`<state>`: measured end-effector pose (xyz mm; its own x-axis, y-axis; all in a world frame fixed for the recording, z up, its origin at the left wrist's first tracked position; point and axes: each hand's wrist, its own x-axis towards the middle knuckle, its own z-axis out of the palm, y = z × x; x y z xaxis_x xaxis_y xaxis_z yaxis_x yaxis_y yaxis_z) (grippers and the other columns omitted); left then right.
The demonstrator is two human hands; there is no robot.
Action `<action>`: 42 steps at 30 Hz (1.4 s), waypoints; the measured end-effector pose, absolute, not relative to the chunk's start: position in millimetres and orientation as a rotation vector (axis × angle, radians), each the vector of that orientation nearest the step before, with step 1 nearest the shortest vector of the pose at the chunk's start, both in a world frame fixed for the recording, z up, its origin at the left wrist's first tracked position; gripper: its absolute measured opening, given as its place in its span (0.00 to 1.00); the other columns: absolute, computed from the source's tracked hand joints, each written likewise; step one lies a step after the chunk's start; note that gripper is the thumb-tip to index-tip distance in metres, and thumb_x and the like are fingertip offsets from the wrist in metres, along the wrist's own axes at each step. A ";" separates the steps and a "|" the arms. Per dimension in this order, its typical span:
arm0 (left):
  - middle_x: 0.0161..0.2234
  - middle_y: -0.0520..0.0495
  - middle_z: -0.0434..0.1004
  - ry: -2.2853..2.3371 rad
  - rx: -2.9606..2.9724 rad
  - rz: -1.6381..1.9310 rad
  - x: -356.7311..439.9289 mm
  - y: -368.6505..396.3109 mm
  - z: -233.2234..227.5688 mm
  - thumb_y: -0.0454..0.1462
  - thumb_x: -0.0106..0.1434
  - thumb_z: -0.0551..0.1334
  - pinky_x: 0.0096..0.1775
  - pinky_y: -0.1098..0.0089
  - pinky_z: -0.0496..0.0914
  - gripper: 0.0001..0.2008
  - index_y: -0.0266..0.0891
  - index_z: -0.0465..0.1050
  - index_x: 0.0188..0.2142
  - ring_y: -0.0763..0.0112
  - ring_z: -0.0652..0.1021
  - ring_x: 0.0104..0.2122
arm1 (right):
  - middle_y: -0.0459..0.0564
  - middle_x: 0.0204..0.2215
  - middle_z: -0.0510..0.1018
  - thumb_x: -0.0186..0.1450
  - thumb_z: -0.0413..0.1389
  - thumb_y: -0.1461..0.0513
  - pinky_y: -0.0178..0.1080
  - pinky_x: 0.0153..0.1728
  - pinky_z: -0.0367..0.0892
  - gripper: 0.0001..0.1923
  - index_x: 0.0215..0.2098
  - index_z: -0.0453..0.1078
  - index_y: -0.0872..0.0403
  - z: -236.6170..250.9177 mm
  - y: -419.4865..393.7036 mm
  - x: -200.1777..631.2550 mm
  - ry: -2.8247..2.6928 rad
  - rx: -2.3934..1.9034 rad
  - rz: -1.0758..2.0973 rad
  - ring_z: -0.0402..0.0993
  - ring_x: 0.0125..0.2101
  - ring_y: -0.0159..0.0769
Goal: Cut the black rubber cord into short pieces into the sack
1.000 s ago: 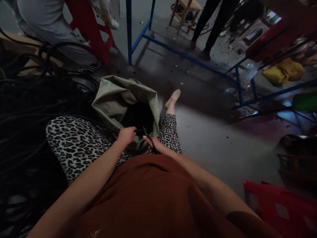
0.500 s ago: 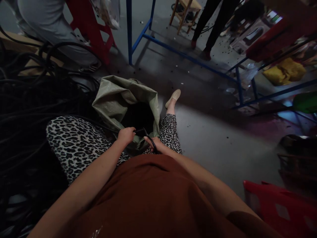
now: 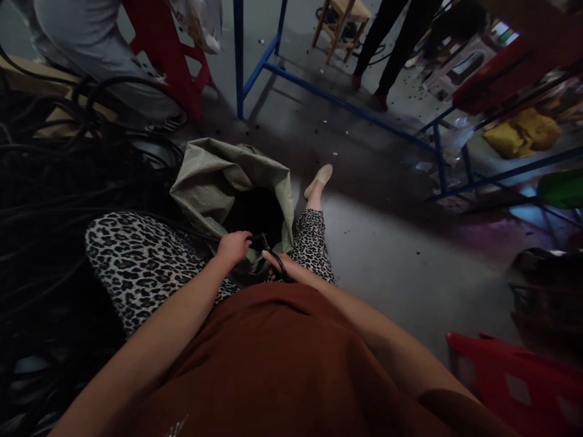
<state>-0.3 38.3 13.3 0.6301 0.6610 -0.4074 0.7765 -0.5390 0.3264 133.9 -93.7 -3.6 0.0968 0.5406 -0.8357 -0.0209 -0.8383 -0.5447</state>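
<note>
From the headcam feed I see a thin black cable (image 3: 255,241) stretched between the two hands over the lap, just at the near lip of an open grey-green woven sack (image 3: 214,176) that stands on the floor between the knees. The left hand (image 3: 234,247) is curled closed round the cable, knuckles up, at the sack's near edge. The right hand (image 3: 279,265), just beside it to the right, has its fingers wrapped round a dark pair of scissors (image 3: 276,260), whose tips point toward the cable near the sack's dark mouth; I cannot tell whether the blades are apart or together. Both forearms run down from a rust-brown top (image 3: 282,364), over leopard-print trousers (image 3: 136,261); one pale shoe (image 3: 317,180) rests on the grey concrete floor (image 3: 392,261) just right of the sack. To the left lies a dense tangle of black cables (image 3: 50,200). Farther off, a blue metal frame (image 3: 337,100) crosses the floor, with a red stool (image 3: 164,54) at far left and a wooden stool (image 3: 341,18) beyond it. Another person's dark-trousered legs (image 3: 392,48) stand at the far side. A red plastic crate (image 3: 514,382) sits near right.
</note>
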 end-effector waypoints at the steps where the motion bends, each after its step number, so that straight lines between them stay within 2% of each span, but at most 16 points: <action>1: 0.47 0.45 0.77 1.118 2.381 -0.321 -0.2 37.9 13.3 0.39 0.63 0.54 0.46 0.68 0.67 0.18 0.43 0.72 0.51 0.63 0.76 0.46 | 0.45 0.15 0.69 0.62 0.49 0.40 0.29 0.14 0.65 0.28 0.29 0.66 0.58 -5.6 -94.0 133.9 -0.508 -1.954 1.789 0.67 0.13 0.28; 13: 0.47 0.47 0.77 1.067 2.387 -0.333 -0.2 36.3 14.9 0.39 0.63 0.54 0.46 0.70 0.66 0.17 0.44 0.73 0.50 0.65 0.76 0.45 | 0.46 0.15 0.69 0.62 0.50 0.41 0.29 0.14 0.65 0.27 0.28 0.66 0.58 3.9 -91.4 132.6 -0.504 -1.956 1.785 0.67 0.13 0.28; 21: 0.46 0.44 0.77 1.033 2.382 -0.302 -0.4 36.3 15.7 0.39 0.63 0.55 0.45 0.68 0.66 0.17 0.42 0.74 0.49 0.62 0.76 0.45 | 0.44 0.14 0.68 0.62 0.52 0.42 0.29 0.12 0.64 0.26 0.31 0.66 0.58 2.9 -88.7 130.4 -0.410 -1.986 1.796 0.65 0.11 0.28; 26: 0.47 0.44 0.77 1.005 2.384 -0.267 -0.8 37.3 10.7 0.38 0.63 0.55 0.46 0.67 0.65 0.17 0.43 0.73 0.50 0.61 0.76 0.45 | 0.44 0.12 0.67 0.62 0.51 0.41 0.29 0.11 0.63 0.27 0.27 0.66 0.58 8.0 -88.2 130.5 -0.441 -2.000 1.788 0.64 0.10 0.27; 31: 0.46 0.43 0.77 1.023 2.384 -0.251 0.0 36.5 10.6 0.38 0.63 0.54 0.45 0.66 0.65 0.17 0.42 0.73 0.50 0.60 0.76 0.44 | 0.43 0.10 0.65 0.63 0.50 0.42 0.27 0.09 0.59 0.28 0.23 0.64 0.58 13.9 -88.8 131.7 -0.548 -2.043 1.704 0.63 0.08 0.26; 35: 0.44 0.39 0.77 1.037 2.431 -0.132 -2.2 36.3 15.5 0.36 0.61 0.57 0.48 0.61 0.62 0.15 0.39 0.75 0.47 0.56 0.74 0.45 | 0.43 0.10 0.65 0.63 0.50 0.42 0.27 0.08 0.58 0.27 0.23 0.63 0.57 10.9 -88.7 132.3 -0.531 -2.046 1.700 0.63 0.08 0.27; 39: 0.43 0.38 0.76 1.104 2.370 0.161 -3.1 34.4 25.5 0.37 0.58 0.60 0.50 0.60 0.60 0.12 0.39 0.76 0.41 0.55 0.72 0.48 | 0.43 0.10 0.65 0.63 0.52 0.43 0.28 0.08 0.59 0.27 0.23 0.62 0.57 7.6 -88.7 133.3 -0.481 -2.047 1.666 0.63 0.08 0.27; 42: 0.37 0.38 0.77 1.293 2.020 0.216 0.2 28.4 29.2 0.41 0.59 0.59 0.43 0.63 0.65 0.09 0.38 0.75 0.33 0.57 0.75 0.41 | 0.43 0.10 0.65 0.63 0.52 0.43 0.28 0.07 0.58 0.26 0.23 0.62 0.57 6.8 -88.6 133.7 -0.459 -2.055 1.642 0.63 0.07 0.28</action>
<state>0.2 28.4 29.2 0.4835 0.8451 -0.2282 0.7250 -0.2405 0.6454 133.7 -88.6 6.8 0.2294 0.5292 -0.8169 -0.0292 -0.8351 -0.5493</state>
